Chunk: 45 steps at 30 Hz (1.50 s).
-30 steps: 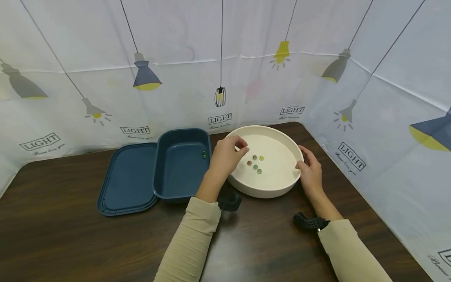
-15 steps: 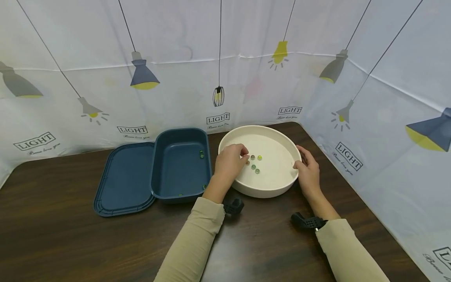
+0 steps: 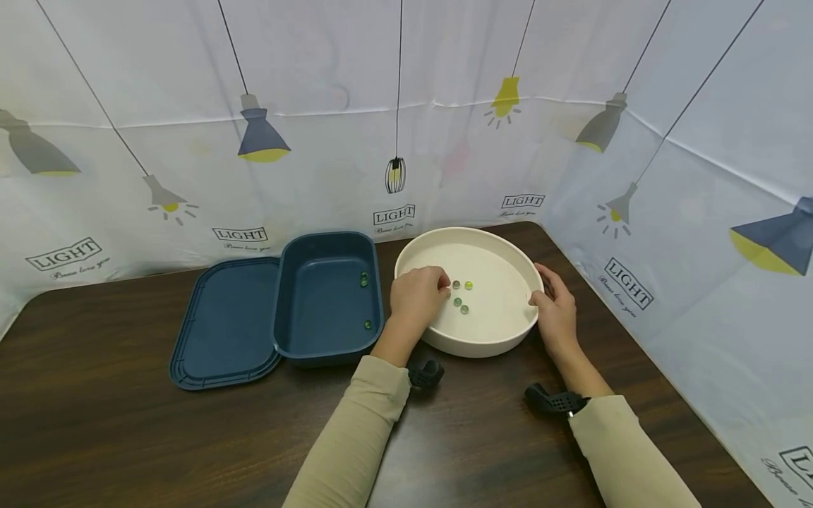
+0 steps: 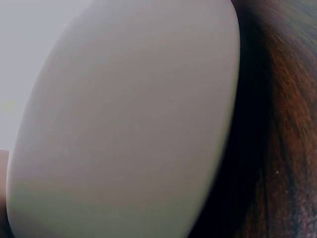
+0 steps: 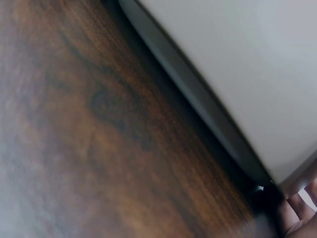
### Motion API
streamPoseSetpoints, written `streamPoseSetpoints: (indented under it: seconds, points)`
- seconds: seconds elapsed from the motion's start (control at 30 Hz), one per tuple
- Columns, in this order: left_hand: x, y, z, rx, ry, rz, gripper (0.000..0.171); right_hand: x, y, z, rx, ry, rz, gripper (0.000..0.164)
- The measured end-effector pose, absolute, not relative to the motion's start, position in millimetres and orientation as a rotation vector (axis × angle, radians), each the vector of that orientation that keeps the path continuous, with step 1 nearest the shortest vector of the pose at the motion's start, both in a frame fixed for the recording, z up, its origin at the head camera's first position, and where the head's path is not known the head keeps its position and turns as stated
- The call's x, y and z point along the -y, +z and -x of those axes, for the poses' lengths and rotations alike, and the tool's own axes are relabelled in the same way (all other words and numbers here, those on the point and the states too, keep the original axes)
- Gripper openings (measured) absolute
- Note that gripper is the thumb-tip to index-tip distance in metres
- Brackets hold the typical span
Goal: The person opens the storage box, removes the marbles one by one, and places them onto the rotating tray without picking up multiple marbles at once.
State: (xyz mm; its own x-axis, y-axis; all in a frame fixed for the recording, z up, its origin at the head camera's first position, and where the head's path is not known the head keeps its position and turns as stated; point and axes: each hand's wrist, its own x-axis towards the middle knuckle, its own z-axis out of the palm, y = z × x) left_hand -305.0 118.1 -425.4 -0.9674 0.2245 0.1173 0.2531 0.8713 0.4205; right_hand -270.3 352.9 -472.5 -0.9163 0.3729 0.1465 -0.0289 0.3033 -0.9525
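Observation:
In the head view my left hand (image 3: 419, 293) reaches over the near-left rim of a round cream dish (image 3: 489, 331). Its thumb and fingertips pinch a brownish marble, mostly hidden by them. Close beside the fingertips, several glass marbles lie on the dish floor, among them a yellow-green marble (image 3: 468, 285) and a pale green marble (image 3: 464, 310). My right hand (image 3: 556, 310) grips the dish's right rim, thumb on the inner side and fingers outside. Both wrist views are mostly filled by the dish's outer wall (image 4: 129, 109), with fingers (image 5: 297, 210) at the corner of the right one.
Left of the dish stands a dark blue rectangular container (image 3: 320, 303) with several green marbles (image 3: 364, 279) inside. A blue lid (image 3: 225, 324) lies partly beneath its left side. Behind the dark wooden table (image 3: 159, 444) hangs a printed white cloth (image 3: 330, 169).
My left hand has come down to the brownish marble, which its fingertips now cover. Green marbles have rolled about in the blue container. The right hand has stayed on the rim.

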Motion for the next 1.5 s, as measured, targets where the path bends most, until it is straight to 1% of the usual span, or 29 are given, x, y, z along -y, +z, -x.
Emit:
streamPoseSetpoints:
  seconds: [0.67,0.87,0.97,1.07,1.23,1.37,1.5]
  points:
    - [-117.0,-425.7,307.5,3.039,-0.573,0.409,0.005,-350.8,-472.1,271.3,2.249,1.618,0.338,0.067]
    - [-115.4,-423.3,306.8,3.024,-0.641,0.417,0.01,-350.7,-472.4,271.6,2.26,1.606,0.333,0.067]
    - [-109.9,-412.5,302.5,2.992,-0.771,0.437,0.015,-351.8,-472.7,271.3,2.259,1.606,0.337,0.066]
    - [-95.9,-391.6,292.9,2.934,-0.902,0.465,0.018,-352.6,-473.2,270.6,2.255,1.614,0.336,0.066]
    - [-59.8,-358.9,275.6,2.877,-1.03,0.466,0.021,-352.8,-472.6,270.0,2.25,1.624,0.332,0.066]
    - [-28.6,-350.3,268.2,2.89,-1.088,0.42,0.021,-353.0,-472.3,269.8,2.243,1.628,0.336,0.068]
    - [1.9,-353.7,267.0,2.904,-1.168,0.412,0.021,-352.0,-472.9,270.4,2.253,1.63,0.333,0.068]
